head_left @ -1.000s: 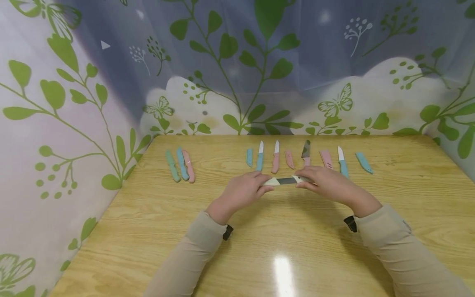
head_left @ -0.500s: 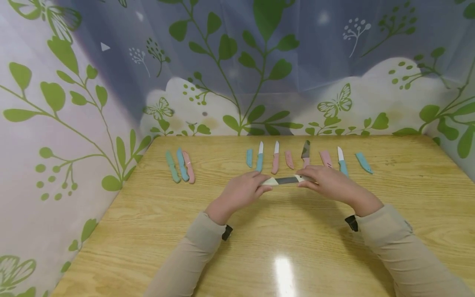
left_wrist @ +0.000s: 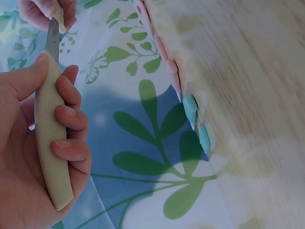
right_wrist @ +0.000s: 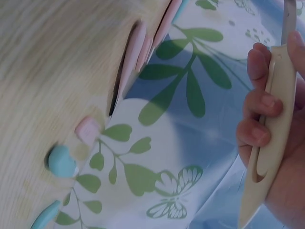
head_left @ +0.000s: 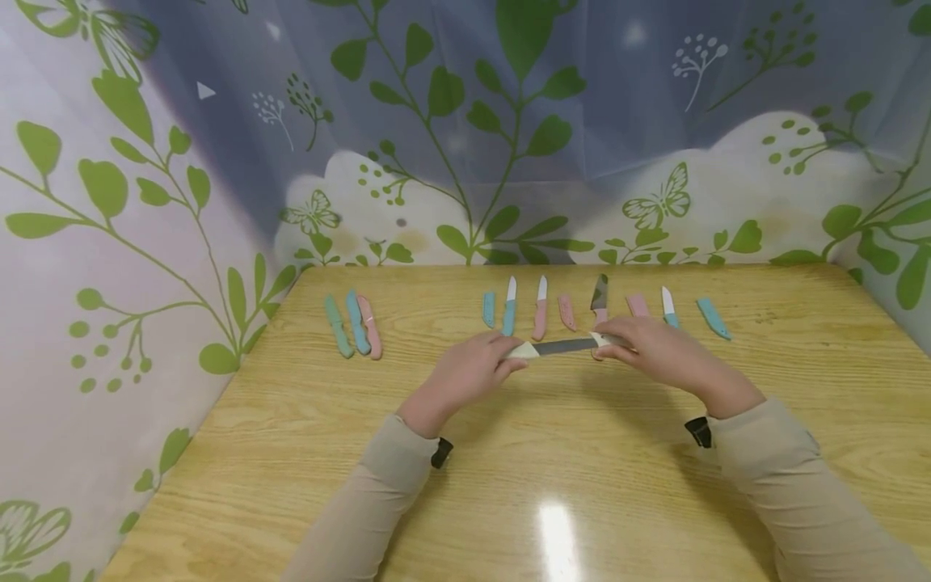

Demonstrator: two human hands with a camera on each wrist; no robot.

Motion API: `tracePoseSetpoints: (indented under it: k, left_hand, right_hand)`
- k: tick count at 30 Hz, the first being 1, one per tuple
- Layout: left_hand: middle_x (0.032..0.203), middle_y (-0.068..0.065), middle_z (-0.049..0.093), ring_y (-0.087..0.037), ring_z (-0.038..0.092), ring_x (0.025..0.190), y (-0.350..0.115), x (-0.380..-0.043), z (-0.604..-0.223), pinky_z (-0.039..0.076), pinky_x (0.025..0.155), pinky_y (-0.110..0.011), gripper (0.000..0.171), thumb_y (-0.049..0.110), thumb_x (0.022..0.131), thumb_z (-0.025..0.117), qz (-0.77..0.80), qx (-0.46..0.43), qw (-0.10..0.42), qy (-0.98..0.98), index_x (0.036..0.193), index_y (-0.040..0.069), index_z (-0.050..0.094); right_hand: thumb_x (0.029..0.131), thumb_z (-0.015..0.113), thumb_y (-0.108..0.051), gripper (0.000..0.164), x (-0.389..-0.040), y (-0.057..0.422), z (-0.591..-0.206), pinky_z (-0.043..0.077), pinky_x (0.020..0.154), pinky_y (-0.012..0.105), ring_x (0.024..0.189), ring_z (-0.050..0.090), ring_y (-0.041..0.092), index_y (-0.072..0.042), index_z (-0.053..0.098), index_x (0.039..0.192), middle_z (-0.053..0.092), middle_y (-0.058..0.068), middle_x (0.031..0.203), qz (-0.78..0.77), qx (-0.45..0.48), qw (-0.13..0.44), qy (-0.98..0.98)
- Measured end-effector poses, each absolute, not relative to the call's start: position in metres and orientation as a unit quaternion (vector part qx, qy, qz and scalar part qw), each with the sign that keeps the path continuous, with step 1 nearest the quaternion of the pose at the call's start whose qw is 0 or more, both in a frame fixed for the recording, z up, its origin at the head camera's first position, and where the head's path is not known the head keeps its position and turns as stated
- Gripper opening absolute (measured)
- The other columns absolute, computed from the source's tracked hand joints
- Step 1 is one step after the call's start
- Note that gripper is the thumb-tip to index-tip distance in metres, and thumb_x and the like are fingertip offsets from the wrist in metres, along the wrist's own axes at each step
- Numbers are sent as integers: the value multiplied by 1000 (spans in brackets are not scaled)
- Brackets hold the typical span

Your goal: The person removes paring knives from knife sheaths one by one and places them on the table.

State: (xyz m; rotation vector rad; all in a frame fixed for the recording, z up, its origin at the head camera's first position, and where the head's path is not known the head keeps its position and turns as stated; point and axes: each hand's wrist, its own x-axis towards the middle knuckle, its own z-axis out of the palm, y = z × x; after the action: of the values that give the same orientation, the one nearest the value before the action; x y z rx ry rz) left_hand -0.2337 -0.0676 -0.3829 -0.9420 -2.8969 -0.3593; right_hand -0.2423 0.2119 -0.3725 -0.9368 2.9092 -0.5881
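In the head view my left hand (head_left: 465, 368) and right hand (head_left: 658, 356) are raised over the table, joined by a knife. The left fingers curl around its cream handle (left_wrist: 50, 138), seen full length in the left wrist view. A cream sheath (right_wrist: 276, 105) with a slot along its side is gripped in my right hand. Between the hands a stretch of bare grey blade (head_left: 566, 346) shows; its tip is hidden in the sheath. Just beyond the right hand lie a dark-bladed knife (head_left: 600, 293), a pink sheath (head_left: 638, 305) and a blue-handled knife (head_left: 669, 305).
On the wooden table (head_left: 494, 485), a blue sheath (head_left: 489, 309), blue knife (head_left: 510, 315), pink knife (head_left: 540, 317) and pink sheath (head_left: 566, 312) form a row. Another blue sheath (head_left: 714, 318) ends it. Green (head_left: 339, 325), blue (head_left: 357, 323) and pink (head_left: 369, 326) sheathed knives lie left.
My right hand has moved right with the sheath, and the left hand slightly left with the handle. More of the blade is bare than before.
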Motion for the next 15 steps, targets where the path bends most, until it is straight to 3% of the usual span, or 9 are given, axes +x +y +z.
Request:
tracePoseSetpoints:
  k: [10,15]
  left_hand:
    - [125,-8,63,-22,63,111,-74,-237,-381,55,86,-38,42,38,100,52,-151,-285,25,-946,131,10,59]
    - [133,-11,59,-25,59,119,-76,-238,-379,51,95,-40,45,37,102,49,-178,-265,9,-948,134,6,55]
  right_hand:
    - [99,56,-22,45,-247,229,-360,44,96,58,122,50,48,6,51,133,46,33,138,-189,-236,1,953]
    - [99,56,-22,48,-249,233,-357,35,104,63,132,33,54,6,47,138,48,29,139,-192,-212,11,958]
